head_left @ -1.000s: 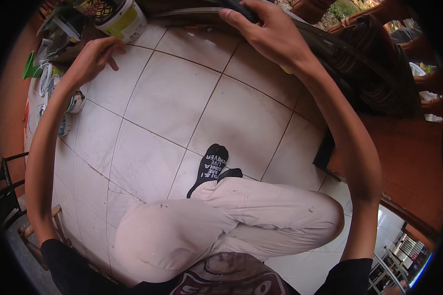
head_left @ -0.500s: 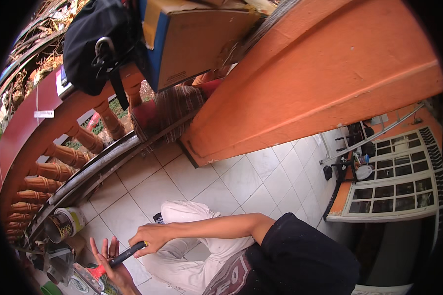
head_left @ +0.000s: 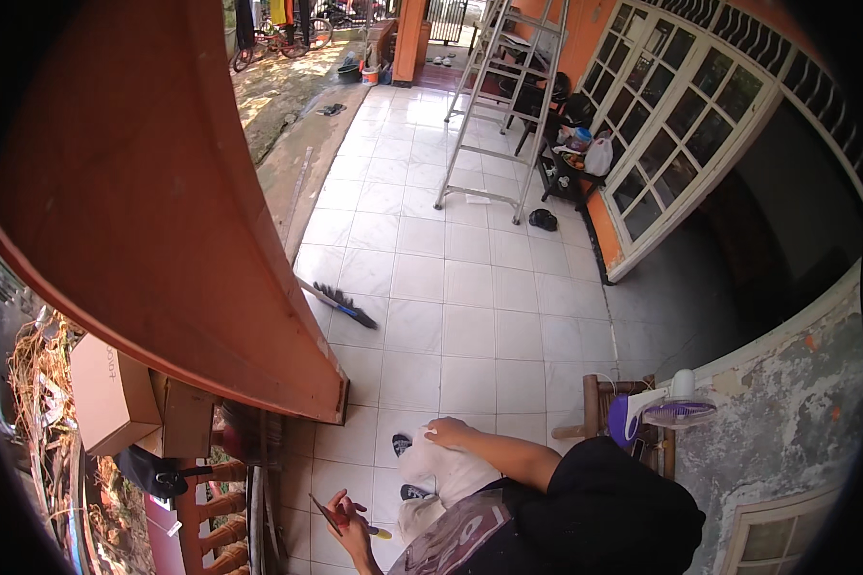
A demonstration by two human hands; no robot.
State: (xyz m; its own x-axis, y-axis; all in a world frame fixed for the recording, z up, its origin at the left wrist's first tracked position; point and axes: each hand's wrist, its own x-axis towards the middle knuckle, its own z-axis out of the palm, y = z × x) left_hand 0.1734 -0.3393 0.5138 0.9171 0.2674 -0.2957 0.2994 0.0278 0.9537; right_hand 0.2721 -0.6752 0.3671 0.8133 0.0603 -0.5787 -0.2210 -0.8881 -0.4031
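Observation:
Low in the view, my left hand [head_left: 352, 527] is closed around a scraper-like hand tool [head_left: 325, 514]. The thin edge of its flat head sticks out on the left of my fingers, and a yellow handle end shows on the right. Most of the handle is hidden by the hand. My right hand [head_left: 451, 434] lies on my bent knee, over the pale trousers [head_left: 470, 467], with no tool in it. Its fingers reach over the cloth and are partly hard to make out.
An orange pillar [head_left: 163, 192] rises at left, with a broom [head_left: 353, 309] by it on white tiles [head_left: 468, 383]. Cardboard boxes [head_left: 115, 393] and a black bag [head_left: 153, 471] sit by the railing [head_left: 222, 532]. A stepladder [head_left: 508, 105] stands ahead; a purple-white fan [head_left: 633, 412] is at right.
The view has swung to the right and further out along the porch. My right hand has let go of the tool's handle and moved to my knee. The tool remains in my left hand.

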